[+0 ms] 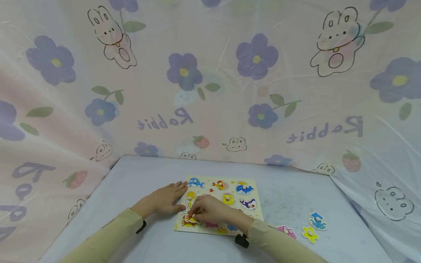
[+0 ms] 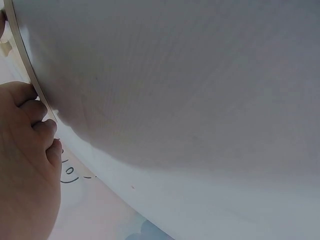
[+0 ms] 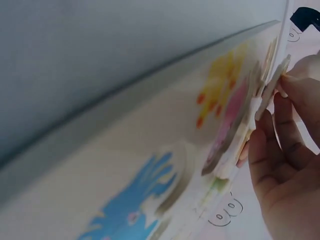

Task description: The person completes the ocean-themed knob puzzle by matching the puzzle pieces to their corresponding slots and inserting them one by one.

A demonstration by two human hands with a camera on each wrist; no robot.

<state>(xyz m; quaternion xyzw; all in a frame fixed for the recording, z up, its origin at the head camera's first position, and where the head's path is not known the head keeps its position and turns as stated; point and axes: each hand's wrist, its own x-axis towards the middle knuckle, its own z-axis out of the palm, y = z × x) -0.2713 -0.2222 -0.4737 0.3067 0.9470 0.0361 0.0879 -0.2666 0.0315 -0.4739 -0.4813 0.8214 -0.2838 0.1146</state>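
Note:
A pale wooden peg puzzle board (image 1: 258, 210) with colourful sea animals lies on the table. My left hand (image 1: 166, 199) rests at its left edge with the fingers extended, fingertips at the rim. Over the board's lower left corner, my right hand (image 1: 210, 211) pinches an orange and yellow crab-like puzzle piece (image 1: 190, 219) between thumb and fingers. In the right wrist view that piece (image 3: 272, 87) is seen edge-on, tilted close above the board. Blue whale (image 1: 244, 189), dolphin (image 1: 196, 182) and killer whale (image 1: 248, 204) pieces sit in the upper part. The right hand covers part of the board's middle.
To the right of the board lie loose pieces: a pink one (image 1: 287, 231) partly behind the right sleeve, a yellow star (image 1: 310, 234) and a blue squid-like one (image 1: 317, 221). A patterned curtain (image 1: 217, 98) rises behind and beside the white table (image 1: 144, 170).

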